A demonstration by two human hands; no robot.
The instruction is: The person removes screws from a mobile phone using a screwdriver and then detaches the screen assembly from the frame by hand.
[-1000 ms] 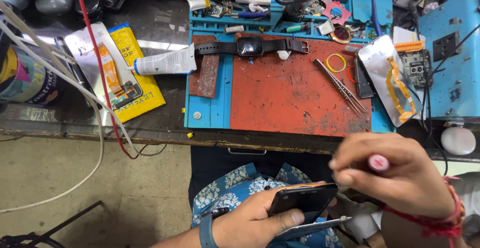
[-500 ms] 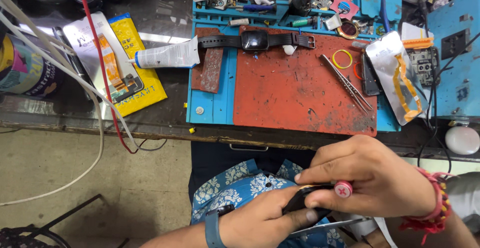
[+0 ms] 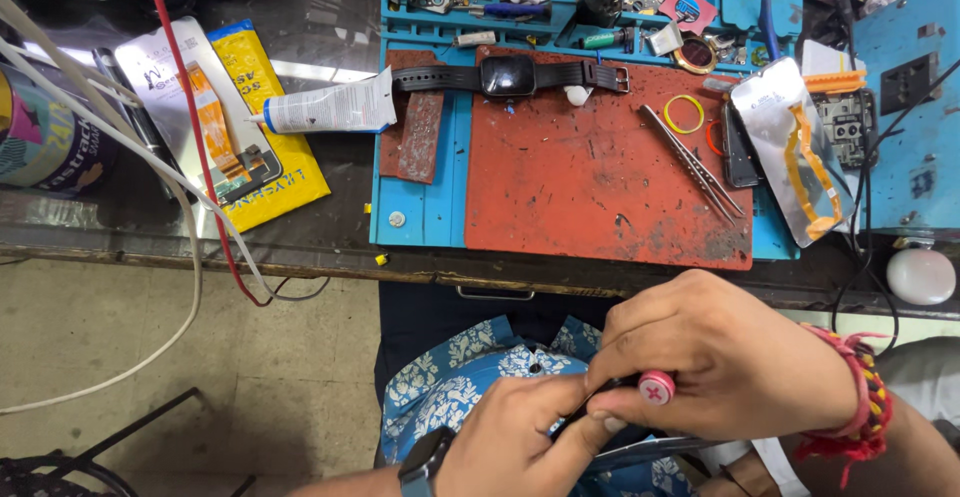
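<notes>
A small tool with a round pink cap sits low in the frame, right of centre, pinched in the closed fingers of the right hand, its cap poking out below the knuckles. Beside it, a dark flat device, mostly hidden, lies between both hands; the left hand curls shut around it from below, thumb touching the right hand. Above, on the tabletop, a red mat carries a black wristwatch and tweezers.
</notes>
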